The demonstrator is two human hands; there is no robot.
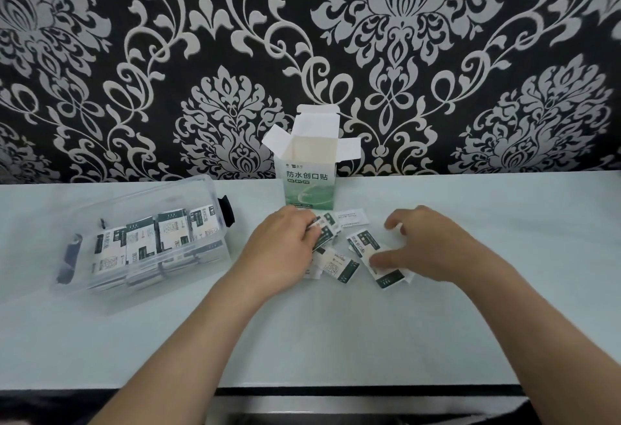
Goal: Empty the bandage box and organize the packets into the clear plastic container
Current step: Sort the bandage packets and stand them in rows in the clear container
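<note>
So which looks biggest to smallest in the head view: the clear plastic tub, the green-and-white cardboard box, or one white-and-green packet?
1. Clear plastic container
2. Green-and-white cardboard bandage box
3. One white-and-green paper packet

The box [311, 182] at twelve o'clock reads "防水创口贴"; a packet [361, 244] at its five o'clock repeats it.

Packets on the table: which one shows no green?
The packet nearest the box: white with small print, while the others show green bands.

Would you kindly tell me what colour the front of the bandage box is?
White fading to green on the bandage box, seen in the head view.
</note>
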